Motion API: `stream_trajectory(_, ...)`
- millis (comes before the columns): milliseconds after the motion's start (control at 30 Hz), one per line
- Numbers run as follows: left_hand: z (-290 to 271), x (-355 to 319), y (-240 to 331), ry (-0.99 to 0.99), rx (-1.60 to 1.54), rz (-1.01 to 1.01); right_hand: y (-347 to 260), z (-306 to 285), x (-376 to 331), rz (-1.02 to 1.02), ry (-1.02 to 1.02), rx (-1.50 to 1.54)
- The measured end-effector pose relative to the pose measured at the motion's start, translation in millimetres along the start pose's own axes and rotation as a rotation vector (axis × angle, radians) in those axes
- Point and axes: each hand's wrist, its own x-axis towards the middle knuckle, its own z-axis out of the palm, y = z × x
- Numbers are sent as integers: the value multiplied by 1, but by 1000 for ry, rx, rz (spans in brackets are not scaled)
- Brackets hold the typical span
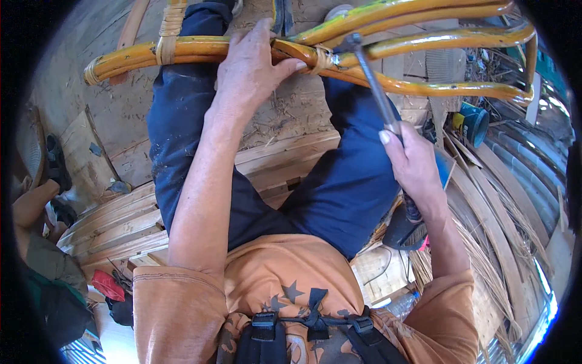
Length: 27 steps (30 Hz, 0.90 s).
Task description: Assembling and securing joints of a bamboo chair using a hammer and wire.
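Across the far side, the left hand (251,70) is pressing the rattan frame (200,50) while the right hand (412,161) is clenching a hammer (371,82) at the bound joint (324,59), with nailing apparently not yet finished

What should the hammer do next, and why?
Probably one small tap down on the wrapped joint. The hammer in the right hand has its head right at that binding, and the left hand presses the yellow cane poles steady beside it, fingers close, so a gentle hit seems safest.
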Motion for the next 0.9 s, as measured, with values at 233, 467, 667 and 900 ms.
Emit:
stream_trajectory(233, -2, -1, 0, -22, 27, -13, -11, -5, -15, -21, 94, 295)
stream_trajectory(467, -1, -3, 0, -5, -17, 4, -6, -3, -8, -5, 2, 156)
stream_trajectory(667, -2, -1, 0, -40, 14, -22, -16, -8, -15, -67, 100, 297)
stream_trajectory(900, -2, 0, 1, 8, 32, -7, -5, 1, -6, 10, 9, 114)
